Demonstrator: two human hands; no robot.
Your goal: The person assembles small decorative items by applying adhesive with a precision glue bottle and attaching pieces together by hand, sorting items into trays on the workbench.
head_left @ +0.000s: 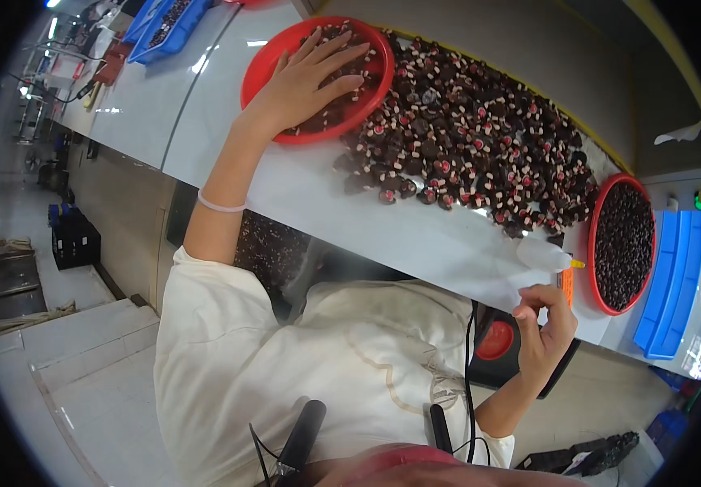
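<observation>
- At eleven o'clock from mid-view, I see a blue tray [155,53] on the far stretch of table.
- Just short of twelve, the left hand [310,77] is open, fingers spread palm-down over dark pieces inside a red basin [261,71]; pressing on its rim could tip it.
- Between one and two lies the heap of small dark pieces [472,138]; a sweeping forearm could push some over the table's near edge.
- Below it, the white table [350,219] leaves a strip for moving.
- Towards four, the right hand [547,329] is curled; whether it grips anything, I can't tell.
- At three, a squeeze bottle [541,255] lies beside another red basin [593,243]; a careless knuckle could roll it.
</observation>
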